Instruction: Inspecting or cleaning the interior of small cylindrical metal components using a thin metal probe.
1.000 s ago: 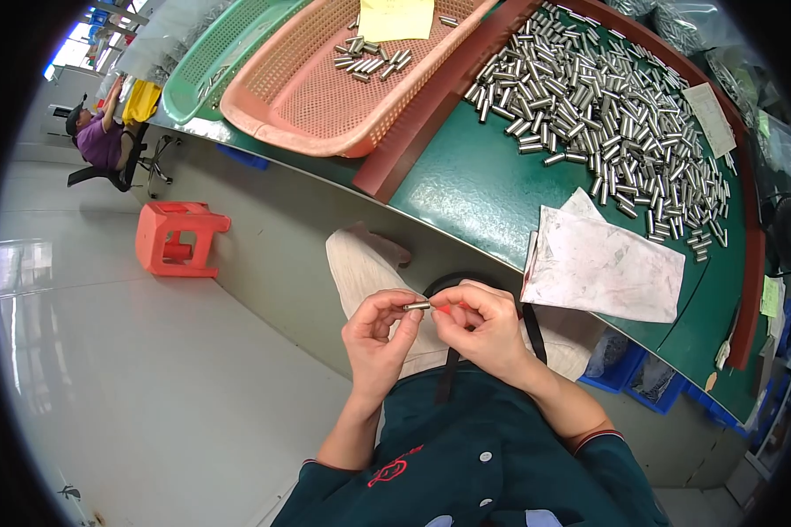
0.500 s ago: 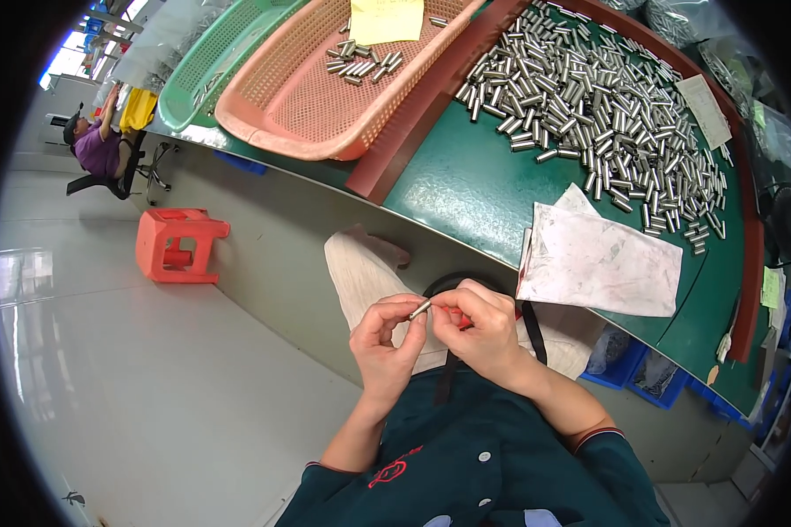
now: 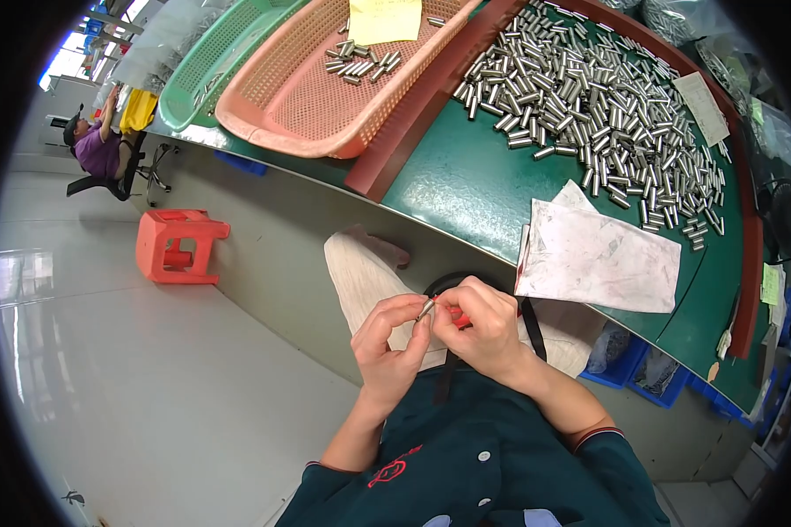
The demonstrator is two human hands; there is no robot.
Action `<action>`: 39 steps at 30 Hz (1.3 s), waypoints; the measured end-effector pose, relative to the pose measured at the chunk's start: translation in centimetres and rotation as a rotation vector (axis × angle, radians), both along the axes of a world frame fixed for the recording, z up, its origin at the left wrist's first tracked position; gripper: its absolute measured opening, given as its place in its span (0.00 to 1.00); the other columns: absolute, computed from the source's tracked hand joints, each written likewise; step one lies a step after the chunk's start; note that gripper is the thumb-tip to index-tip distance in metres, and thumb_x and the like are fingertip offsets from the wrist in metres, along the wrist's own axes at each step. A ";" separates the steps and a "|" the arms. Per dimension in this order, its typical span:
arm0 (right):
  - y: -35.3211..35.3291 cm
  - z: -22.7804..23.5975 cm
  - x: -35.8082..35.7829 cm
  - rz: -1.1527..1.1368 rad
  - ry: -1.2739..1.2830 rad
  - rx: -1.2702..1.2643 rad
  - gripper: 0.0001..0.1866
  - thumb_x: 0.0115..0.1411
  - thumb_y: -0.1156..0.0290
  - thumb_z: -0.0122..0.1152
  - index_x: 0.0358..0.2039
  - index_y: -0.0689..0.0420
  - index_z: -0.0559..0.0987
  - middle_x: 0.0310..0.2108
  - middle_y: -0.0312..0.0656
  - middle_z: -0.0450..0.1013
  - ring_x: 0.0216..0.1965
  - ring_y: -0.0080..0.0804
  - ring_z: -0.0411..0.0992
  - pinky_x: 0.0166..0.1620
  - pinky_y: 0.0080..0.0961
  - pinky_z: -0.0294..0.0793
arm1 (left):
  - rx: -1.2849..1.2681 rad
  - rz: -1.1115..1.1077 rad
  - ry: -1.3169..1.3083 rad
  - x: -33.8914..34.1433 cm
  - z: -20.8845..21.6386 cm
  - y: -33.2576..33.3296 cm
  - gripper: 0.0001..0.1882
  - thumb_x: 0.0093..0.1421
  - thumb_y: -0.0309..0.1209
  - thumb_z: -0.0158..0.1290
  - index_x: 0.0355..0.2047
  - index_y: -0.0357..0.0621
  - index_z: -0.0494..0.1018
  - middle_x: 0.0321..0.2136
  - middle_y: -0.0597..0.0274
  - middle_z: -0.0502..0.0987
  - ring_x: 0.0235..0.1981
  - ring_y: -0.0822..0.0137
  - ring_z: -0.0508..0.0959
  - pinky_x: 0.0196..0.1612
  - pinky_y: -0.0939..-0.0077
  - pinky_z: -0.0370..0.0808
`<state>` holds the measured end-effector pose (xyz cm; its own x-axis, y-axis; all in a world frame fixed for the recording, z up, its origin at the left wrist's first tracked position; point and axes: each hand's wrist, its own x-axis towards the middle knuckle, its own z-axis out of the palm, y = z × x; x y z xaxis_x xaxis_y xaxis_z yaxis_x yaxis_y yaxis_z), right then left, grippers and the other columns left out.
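Note:
Over my lap, my left hand [image 3: 389,344] pinches a small shiny metal pin [image 3: 425,309] between thumb and fingers. The pin is short, cylindrical and tilted. Close against its upper end are the fingertips of my right hand [image 3: 483,329], which is closed. A red object [image 3: 460,319], perhaps a handle, shows inside the curled right fingers; most of it is hidden. On the green table [image 3: 448,189], a large heap of similar metal pins [image 3: 598,105] lies beyond my hands to the right. A stained whitish cloth [image 3: 599,255] lies folded at the near table edge.
A pink basket [image 3: 281,145] holding several pins and a yellow note [image 3: 384,19] stands beside a green basket [image 3: 177,101]. A dark red rail [image 3: 395,154] divides the table. Blue bins [image 3: 615,362] sit below. A red stool [image 3: 181,246] and a seated person [image 3: 99,149] are left.
The pin is tilted more steeply between my fingers. My right fingers have shifted slightly up around its end. The table's contents appear a little higher in view.

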<state>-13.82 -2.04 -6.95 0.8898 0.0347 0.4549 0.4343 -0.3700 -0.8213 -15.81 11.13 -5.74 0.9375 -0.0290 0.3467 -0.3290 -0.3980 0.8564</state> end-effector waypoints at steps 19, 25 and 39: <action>-0.2 -0.2 -0.2 0.048 0.041 0.044 0.07 0.39 0.82 0.60 0.20 0.60 0.71 0.17 0.39 0.66 0.17 0.32 0.68 0.19 0.24 0.66 | -0.513 0.002 0.372 -0.2 -0.2 0.0 0.07 0.49 0.13 0.49 0.30 0.31 0.67 0.33 0.51 0.73 0.34 0.70 0.74 0.40 0.80 0.72; -0.3 -0.2 -0.2 0.044 0.019 -0.006 0.08 0.38 0.82 0.59 0.18 0.59 0.69 0.17 0.39 0.65 0.17 0.34 0.67 0.18 0.26 0.66 | -0.338 0.004 0.275 -0.2 -0.2 -0.1 0.07 0.47 0.13 0.51 0.28 0.32 0.69 0.32 0.53 0.74 0.34 0.69 0.74 0.38 0.79 0.72; -0.5 0.1 -0.2 0.036 0.058 0.015 0.07 0.38 0.82 0.57 0.17 0.59 0.69 0.15 0.39 0.65 0.16 0.35 0.67 0.18 0.26 0.65 | 0.173 -0.017 -0.114 0.4 0.3 -0.5 0.11 0.40 0.13 0.54 0.26 0.36 0.70 0.28 0.54 0.76 0.29 0.64 0.76 0.32 0.77 0.72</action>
<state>-13.97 -2.57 -6.85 0.9130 0.0606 0.4035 0.3987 -0.3424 -0.8507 -15.42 10.67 -5.46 0.8915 -0.1126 0.4387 -0.4274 -0.5295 0.7328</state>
